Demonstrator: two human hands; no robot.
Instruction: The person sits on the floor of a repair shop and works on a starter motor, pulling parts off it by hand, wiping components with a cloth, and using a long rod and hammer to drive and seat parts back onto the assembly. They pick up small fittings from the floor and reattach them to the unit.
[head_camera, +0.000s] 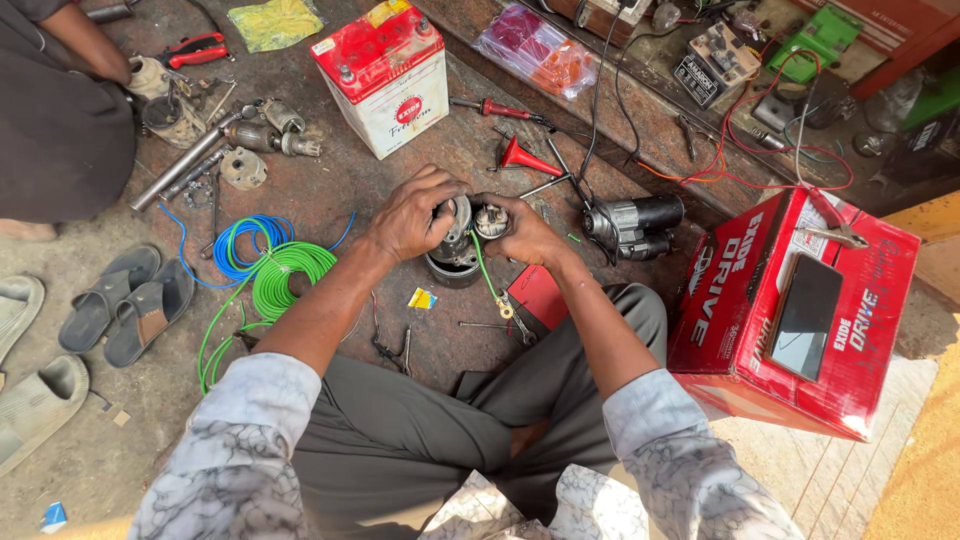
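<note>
I sit cross-legged on the floor with both hands on a small round metal motor part (458, 252) held low in front of my knees. My left hand (412, 215) wraps over its dark cylindrical body from the left. My right hand (525, 232) pinches its silvery end piece (490, 221) from the right. A green wire (486, 275) hangs down from the part to a small metal lug. Under it lies a red flat box (538, 293).
A black starter motor (632, 222) lies right of my hands, a red-topped white battery (385, 75) ahead. Green and blue wire coils (272, 268), screwdrivers (500, 109) and metal parts litter the floor. A red carton (790, 310) with a phone (805, 315) stands right. Another person (55, 110) sits at left, by sandals (125, 300).
</note>
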